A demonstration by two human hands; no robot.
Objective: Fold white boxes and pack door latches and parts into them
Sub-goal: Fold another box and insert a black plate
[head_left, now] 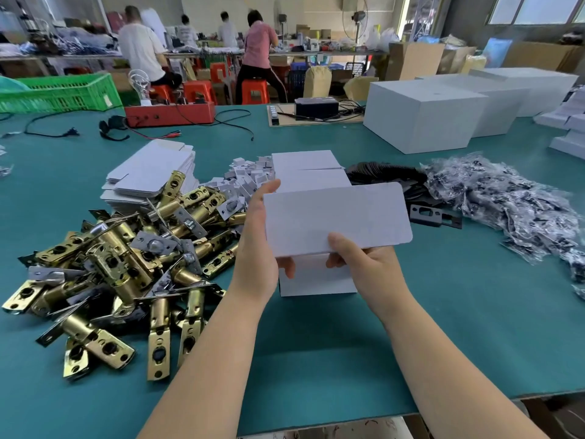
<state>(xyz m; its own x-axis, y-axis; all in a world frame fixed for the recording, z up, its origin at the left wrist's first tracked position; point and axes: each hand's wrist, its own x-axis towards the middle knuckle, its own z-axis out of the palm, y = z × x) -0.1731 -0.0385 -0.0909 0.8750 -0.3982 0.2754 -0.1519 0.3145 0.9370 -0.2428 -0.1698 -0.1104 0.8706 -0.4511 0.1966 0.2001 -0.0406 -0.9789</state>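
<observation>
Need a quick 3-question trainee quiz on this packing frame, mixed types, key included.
1. True or false: the white box is held by both the left hand and the right hand.
2. The pile of brass door latches lies on which side of the box? A) left B) right C) behind
3. Fill in: the bagged parts lie on the ____ table mat.

Key: 1 true; 2 A; 3 green.
</observation>
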